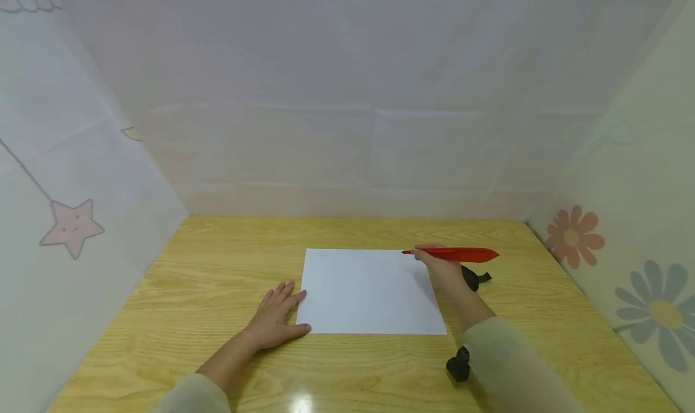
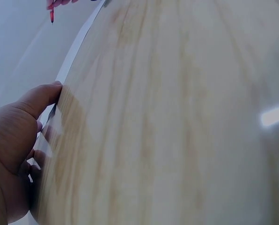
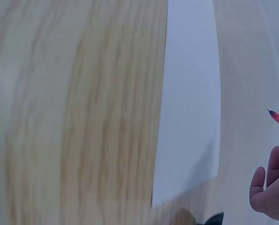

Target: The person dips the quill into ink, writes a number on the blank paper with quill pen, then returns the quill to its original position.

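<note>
A sheet of white paper (image 1: 369, 292) lies on the wooden table. My left hand (image 1: 276, 318) rests at its left edge with fingers spread, thumb and a fingertip on the paper. In the left wrist view, the thumb of the left hand (image 2: 13, 126) touches the sheet's edge. My right hand (image 1: 442, 268) pinches a red feather pen (image 1: 461, 254) near its tip, over the paper's far right corner. The right wrist view shows the dark pen tip (image 3: 272, 113) raised above the sheet, with the right hand (image 3: 275, 192) partly cut off by the frame.
A black object with a short stub (image 1: 472, 278) lies right of the paper, partly behind the right forearm. Another small black piece (image 1: 459, 365) sits nearer me, beside the right sleeve. Fabric walls (image 1: 347, 160) border the table (image 1: 217, 280) at the back and sides.
</note>
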### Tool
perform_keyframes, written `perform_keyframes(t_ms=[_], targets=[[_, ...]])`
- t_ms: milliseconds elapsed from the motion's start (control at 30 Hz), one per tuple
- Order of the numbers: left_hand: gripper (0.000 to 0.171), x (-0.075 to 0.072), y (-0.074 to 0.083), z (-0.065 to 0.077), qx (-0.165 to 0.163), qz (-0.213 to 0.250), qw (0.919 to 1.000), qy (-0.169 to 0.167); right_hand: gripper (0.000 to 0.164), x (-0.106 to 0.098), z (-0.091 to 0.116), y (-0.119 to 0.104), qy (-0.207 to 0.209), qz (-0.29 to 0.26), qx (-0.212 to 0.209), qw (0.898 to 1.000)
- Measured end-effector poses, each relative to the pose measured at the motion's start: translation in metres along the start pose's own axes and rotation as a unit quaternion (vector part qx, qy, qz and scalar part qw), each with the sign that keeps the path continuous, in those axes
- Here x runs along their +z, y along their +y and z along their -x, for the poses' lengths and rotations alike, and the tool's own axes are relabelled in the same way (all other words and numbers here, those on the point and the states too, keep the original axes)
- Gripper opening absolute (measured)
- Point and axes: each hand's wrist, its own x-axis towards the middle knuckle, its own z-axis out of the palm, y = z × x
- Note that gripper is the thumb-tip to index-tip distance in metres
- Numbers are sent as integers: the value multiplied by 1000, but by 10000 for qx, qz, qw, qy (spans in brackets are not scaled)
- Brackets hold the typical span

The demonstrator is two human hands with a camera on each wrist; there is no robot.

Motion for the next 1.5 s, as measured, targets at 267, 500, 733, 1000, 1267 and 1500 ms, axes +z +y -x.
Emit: perform_keyframes(t_ms=[267, 500, 733, 1000, 1267, 1500], targets=[[77, 0, 0, 1, 43, -37, 10000, 25, 36, 27, -7, 5, 19, -87, 95, 9999], [77, 0, 0, 1, 33, -32, 10000, 13, 34, 46, -12, 10, 192, -235, 249, 9992], [77, 1, 1, 0, 29, 0, 10000, 10, 31, 60, -15, 13, 306, -445, 331, 9980], [76, 1, 4, 0, 26, -40, 10000, 25, 31, 69, -19, 17, 168, -447, 368, 9982], [76, 1, 5, 0, 14, -75, 10000, 20, 29, 74, -22, 22, 146, -174, 272, 9994], [76, 1, 6, -1, 14, -106, 9999, 56, 26, 78, -23, 24, 121, -116, 267, 9995]])
